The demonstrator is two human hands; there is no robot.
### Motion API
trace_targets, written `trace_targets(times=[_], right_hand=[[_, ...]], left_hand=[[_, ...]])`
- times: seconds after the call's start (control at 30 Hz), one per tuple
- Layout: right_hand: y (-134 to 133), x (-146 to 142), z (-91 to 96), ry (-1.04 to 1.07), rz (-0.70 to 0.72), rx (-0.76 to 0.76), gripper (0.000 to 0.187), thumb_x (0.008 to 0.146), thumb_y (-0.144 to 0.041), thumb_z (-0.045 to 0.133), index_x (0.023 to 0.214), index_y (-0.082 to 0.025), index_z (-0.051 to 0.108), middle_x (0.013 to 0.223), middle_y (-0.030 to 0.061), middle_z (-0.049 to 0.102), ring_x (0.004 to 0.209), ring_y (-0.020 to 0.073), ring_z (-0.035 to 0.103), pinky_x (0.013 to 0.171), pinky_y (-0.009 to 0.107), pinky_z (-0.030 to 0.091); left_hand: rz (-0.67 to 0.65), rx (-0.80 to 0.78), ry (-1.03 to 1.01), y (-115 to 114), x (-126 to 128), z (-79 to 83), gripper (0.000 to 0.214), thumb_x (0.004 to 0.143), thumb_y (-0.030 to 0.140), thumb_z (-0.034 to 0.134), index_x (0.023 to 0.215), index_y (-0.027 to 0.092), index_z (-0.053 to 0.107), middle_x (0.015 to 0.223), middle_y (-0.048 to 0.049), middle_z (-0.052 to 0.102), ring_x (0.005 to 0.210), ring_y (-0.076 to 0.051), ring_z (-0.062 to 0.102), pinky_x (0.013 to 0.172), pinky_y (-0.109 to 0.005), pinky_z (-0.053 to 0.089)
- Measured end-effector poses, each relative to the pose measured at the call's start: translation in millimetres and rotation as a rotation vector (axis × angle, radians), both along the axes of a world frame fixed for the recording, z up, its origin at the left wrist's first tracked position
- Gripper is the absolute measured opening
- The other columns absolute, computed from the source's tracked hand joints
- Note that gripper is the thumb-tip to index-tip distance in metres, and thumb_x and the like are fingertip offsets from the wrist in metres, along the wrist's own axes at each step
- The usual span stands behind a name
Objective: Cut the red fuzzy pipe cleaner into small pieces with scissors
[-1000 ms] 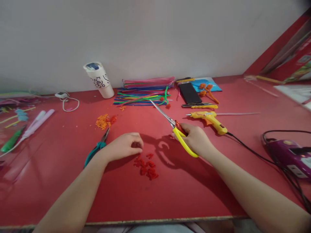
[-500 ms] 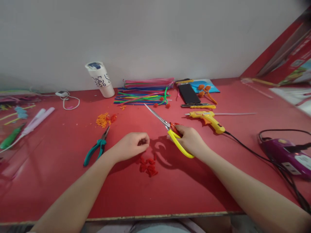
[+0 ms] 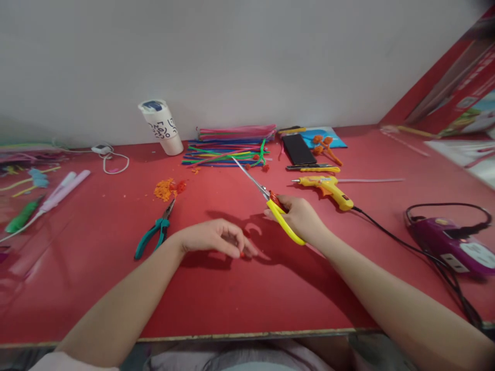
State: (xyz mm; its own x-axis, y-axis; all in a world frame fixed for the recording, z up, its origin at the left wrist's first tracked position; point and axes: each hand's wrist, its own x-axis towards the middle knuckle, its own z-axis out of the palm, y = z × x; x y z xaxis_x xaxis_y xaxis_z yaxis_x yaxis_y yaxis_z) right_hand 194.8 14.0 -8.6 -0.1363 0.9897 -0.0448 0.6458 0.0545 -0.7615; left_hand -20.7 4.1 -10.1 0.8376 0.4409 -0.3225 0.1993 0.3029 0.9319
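My left hand (image 3: 216, 238) lies low on the red table (image 3: 240, 299) with its fingers stretched out to the right. It covers the small pile of red cut pieces; only one red bit (image 3: 242, 254) shows at the fingertips. My right hand (image 3: 300, 219) is closed round the yellow handles of a pair of scissors (image 3: 266, 198). The blades are together and point up and to the left, toward the bundle of coloured pipe cleaners (image 3: 228, 150) at the back.
Teal pliers (image 3: 154, 232) lie left of my left hand, with orange scraps (image 3: 166, 189) beyond them. A white cup (image 3: 161, 127), a phone (image 3: 297, 148) and a yellow glue gun (image 3: 327, 186) with its cord lie further back. A purple device (image 3: 450, 242) sits at the right.
My left hand went from a loose fist to stretched fingers and came down over the red pieces, hiding them. The right hand with the scissors shifted slightly left.
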Motion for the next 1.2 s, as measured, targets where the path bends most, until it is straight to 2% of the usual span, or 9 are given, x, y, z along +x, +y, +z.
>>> trace_targets(times=[0.13, 0.3, 0.33, 0.47, 0.6, 0.73, 0.87, 0.97, 1.2], right_hand=[[0.2, 0.7, -1.3, 0.046, -0.008, -0.012, 0.03, 0.061, -0.046, 0.055, 0.062, -0.017, 0.049, 0.053, -0.0045, 0.04, 0.05, 0.0088, 0.036, 0.047, 0.022, 0.028], [1.2, 2.7, -2.8, 0.081, -0.003, -0.042, 0.024, 0.062, -0.041, 0.055, 0.065, -0.017, 0.052, 0.052, -0.0045, 0.043, 0.047, 0.0094, 0.039, 0.044, 0.022, 0.029], [1.7, 3.0, -2.9, 0.092, 0.002, -0.05, 0.023, 0.063, -0.04, 0.055, 0.066, -0.017, 0.052, 0.053, -0.0043, 0.045, 0.047, 0.0096, 0.04, 0.044, 0.022, 0.029], [2.3, 1.0, -2.4, 0.12, 0.011, -0.103, 0.022, 0.063, -0.039, 0.057, 0.066, -0.018, 0.052, 0.05, -0.0047, 0.047, 0.043, 0.0097, 0.043, 0.043, 0.022, 0.031], [-0.2, -8.1, 1.9, 0.138, 0.045, -0.216, 0.021, 0.063, -0.037, 0.059, 0.062, -0.019, 0.049, 0.048, -0.0022, 0.054, 0.037, 0.0108, 0.048, 0.041, 0.023, 0.035], [-1.2, -16.2, 8.7, 0.165, 0.093, -0.301, 0.021, 0.064, -0.036, 0.059, 0.06, -0.019, 0.049, 0.058, 0.0034, 0.063, 0.038, 0.012, 0.053, 0.041, 0.023, 0.038], [4.6, -16.2, 10.8, 0.183, 0.075, -0.268, 0.02, 0.059, -0.035, 0.063, 0.061, -0.018, 0.053, 0.05, 0.0005, 0.058, 0.038, 0.0129, 0.051, 0.038, 0.023, 0.035], [9.7, -16.0, 10.6, 0.227, 0.037, -0.209, 0.021, 0.058, -0.035, 0.063, 0.064, -0.017, 0.052, 0.043, -0.0044, 0.049, 0.036, 0.0096, 0.044, 0.037, 0.021, 0.03], [2.4, -21.4, 10.7, 0.423, 0.089, -0.232, 0.023, 0.067, -0.038, 0.054, 0.074, -0.017, 0.051, 0.042, -0.0082, 0.042, 0.034, 0.0052, 0.035, 0.034, 0.019, 0.028]], left_hand=[[0.318, 0.071, -0.098, 8.3, -1.2, -3.1, 0.009, 0.069, 0.019, 0.063, 0.072, 0.013, 0.057, 0.097, -0.0128, 0.066, 0.086, -0.018, 0.061, 0.077, -0.031, 0.045], [0.443, 0.086, -0.078, 9.9, -18.7, 16.6, 0.01, 0.068, 0.02, 0.061, 0.071, 0.014, 0.054, 0.065, -0.0009, 0.062, 0.043, -0.005, 0.05, 0.041, -0.016, 0.037], [0.401, 0.099, -0.006, 10.7, -26.6, 21.9, 0.009, 0.068, 0.02, 0.061, 0.071, 0.014, 0.055, 0.062, 0.0005, 0.062, 0.038, -0.004, 0.048, 0.036, -0.014, 0.033], [-0.065, -0.087, 0.314, 13.4, -52.5, 30.0, 0.009, 0.065, 0.019, 0.064, 0.068, 0.015, 0.057, 0.055, -0.0005, 0.064, 0.036, -0.009, 0.053, 0.037, -0.018, 0.041], [-0.142, -0.173, 0.337, 12.8, -43.9, 12.4, 0.014, 0.065, 0.024, 0.066, 0.07, 0.015, 0.057, 0.066, -0.0066, 0.069, 0.052, -0.015, 0.063, 0.05, -0.024, 0.049], [0.086, -0.035, 0.167, 11.2, -21.8, 2.8, 0.011, 0.066, 0.02, 0.065, 0.071, 0.012, 0.059, 0.077, -0.0075, 0.068, 0.067, -0.014, 0.065, 0.063, -0.024, 0.049], [0.44, 0.061, 0.016, 11.9, -15.0, 7.7, 0.009, 0.067, 0.017, 0.063, 0.071, 0.012, 0.057, 0.062, -0.0006, 0.062, 0.044, -0.006, 0.054, 0.041, -0.015, 0.037], [0.674, 0.057, -0.072, 12.5, -11.4, 7.5, 0.011, 0.066, 0.017, 0.063, 0.072, 0.013, 0.054, 0.056, 0.0021, 0.058, 0.042, -0.005, 0.05, 0.041, -0.015, 0.037], [0.739, -0.076, -0.118, 3.0, 23.0, 12.4, 0.013, 0.068, 0.022, 0.062, 0.071, 0.011, 0.056, 0.063, -0.0015, 0.059, 0.047, -0.005, 0.052, 0.046, -0.017, 0.041]])
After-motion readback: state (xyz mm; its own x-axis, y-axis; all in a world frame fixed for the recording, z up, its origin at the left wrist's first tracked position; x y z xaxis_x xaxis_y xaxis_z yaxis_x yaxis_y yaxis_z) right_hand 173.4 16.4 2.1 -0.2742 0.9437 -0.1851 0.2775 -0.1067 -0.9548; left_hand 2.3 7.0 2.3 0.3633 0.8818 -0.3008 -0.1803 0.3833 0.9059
